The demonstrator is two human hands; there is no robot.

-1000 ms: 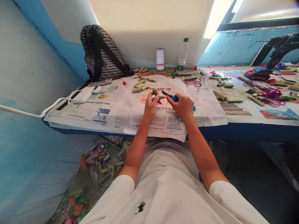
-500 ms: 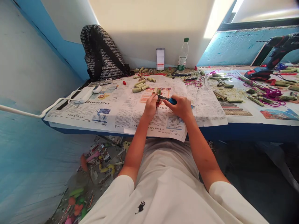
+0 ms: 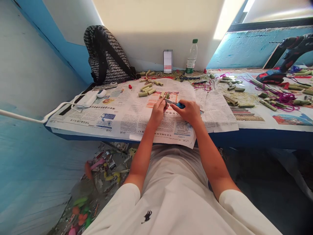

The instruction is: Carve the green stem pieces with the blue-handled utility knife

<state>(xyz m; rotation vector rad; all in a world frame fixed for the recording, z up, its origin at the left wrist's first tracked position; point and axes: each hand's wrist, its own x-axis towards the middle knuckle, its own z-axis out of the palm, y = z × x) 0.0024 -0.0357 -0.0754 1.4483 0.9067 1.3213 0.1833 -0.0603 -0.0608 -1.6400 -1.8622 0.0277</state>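
Observation:
My left hand [image 3: 158, 111] is closed around a short green stalk piece [image 3: 167, 96], held upright on the newspaper [image 3: 127, 114]. My right hand [image 3: 189, 112] grips a blue-handled utility knife [image 3: 180, 105], and its blade tip touches the stalk piece at my left fingertips. Both hands rest close together over the middle of the newspaper-covered table. A second short stalk piece [image 3: 162, 94] lies just left of the held one.
Several cut green stalk pieces [image 3: 146, 89] lie behind my hands. A black patterned backpack [image 3: 106, 57], a water bottle [image 3: 191, 58] and a white power strip [image 3: 88, 98] stand at the back. More stalks, magenta cord [image 3: 285, 97] and a cordless drill [image 3: 286, 55] lie at right. Rubbish covers the floor at left.
The knife, held away to the right of the stalk piece a second ago, has moved left and its blade now meets the piece. My left hand turned the piece more upright.

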